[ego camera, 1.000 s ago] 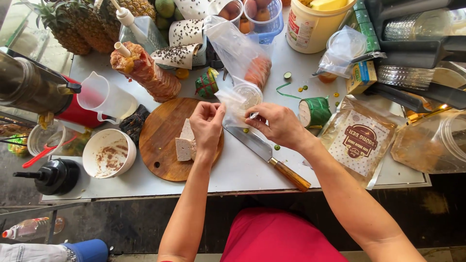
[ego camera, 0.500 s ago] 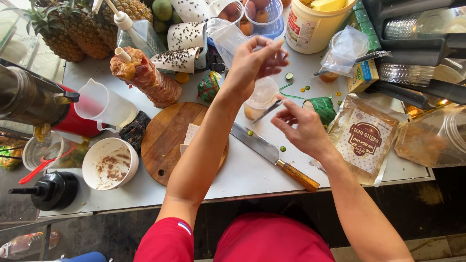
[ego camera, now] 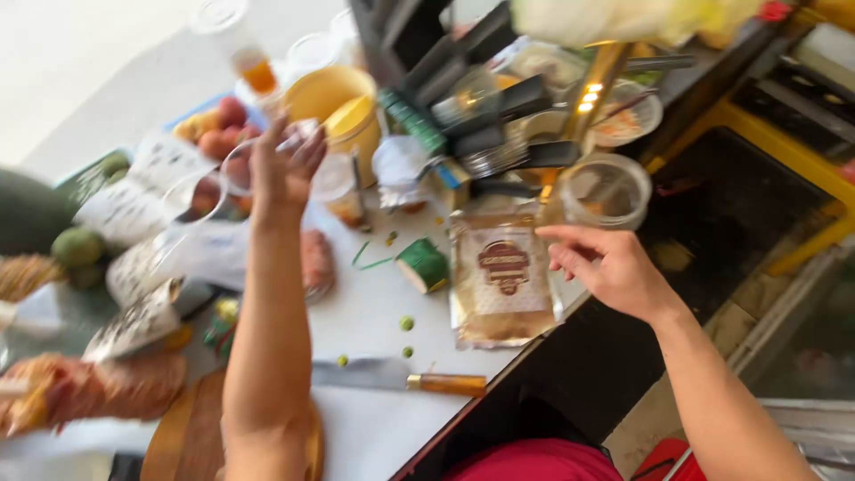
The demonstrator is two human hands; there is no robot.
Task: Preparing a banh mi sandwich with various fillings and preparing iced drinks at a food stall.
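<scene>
Left hand point(ego camera: 283, 165) was stretched out over the far side of the table point(ego camera: 374, 303), fingers spread loosely around a clear plastic cup point(ego camera: 240, 169) near a tub of peaches point(ego camera: 218, 120); blur made it hard to say if the cup was truly gripped or only touched. Right hand point(ego camera: 606, 263) hung open and empty past the table edge, fingers relaxed, just beside a brown printed pouch point(ego camera: 503, 276)

Progress, as a judgement: cutting looked done or paused, since the knife point(ego camera: 401, 379) with the wooden handle lay flat on the table, untouched, close to the round wooden cutting board point(ego camera: 178, 436). Small green bits point(ego camera: 406, 322) and a green strip were scattered on the white surface, so some trimming seemed finished. The cup looked not yet filled, so filling probably remained. A cut green fruit piece point(ego camera: 423, 264) sat between the pouch and the arm

Surface: white table, crowded. Yellow bucket point(ego camera: 343, 111) at the far side, a clear jar point(ego camera: 606, 191) near the right hand, a dark rack with utensils point(ego camera: 472, 107) behind, green fruit point(ego camera: 78, 248) at left, wrapped snacks point(ego camera: 89, 392) at lower left. Room: dark floor to the right, a yellow frame point(ego camera: 802, 169) there, bright daylight at the top left. Whole frame motion-blurred
</scene>
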